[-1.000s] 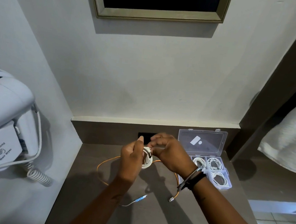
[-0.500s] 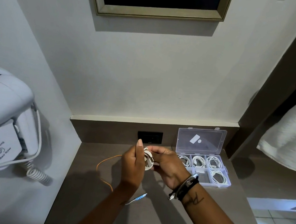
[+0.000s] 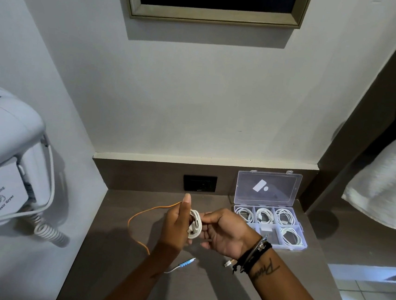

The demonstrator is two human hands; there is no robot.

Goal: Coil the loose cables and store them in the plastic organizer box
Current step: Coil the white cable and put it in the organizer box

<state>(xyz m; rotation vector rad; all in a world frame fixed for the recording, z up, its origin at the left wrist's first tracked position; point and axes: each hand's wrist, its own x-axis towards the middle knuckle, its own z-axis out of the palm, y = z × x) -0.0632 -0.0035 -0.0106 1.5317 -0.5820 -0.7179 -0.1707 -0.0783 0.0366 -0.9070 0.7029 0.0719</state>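
Observation:
A small white coiled cable hangs above the grey counter, pinched between both hands. My left hand grips its left side with the thumb up; my right hand holds its right side with the fingertips. An orange cable lies loose on the counter behind my left hand. A white cable end with a blue plug rests by my left forearm. The clear plastic organizer box stands open at the right, several compartments holding white coils.
The box lid leans against the back wall beside a black socket plate. A wall hair dryer with a curly cord hangs at the left. A white towel hangs at the right. A small connector lies under my right wrist.
My right hand turned from over the coil to palm-up beside it. Both hands sank slightly toward the counter, with the white coil still between them.

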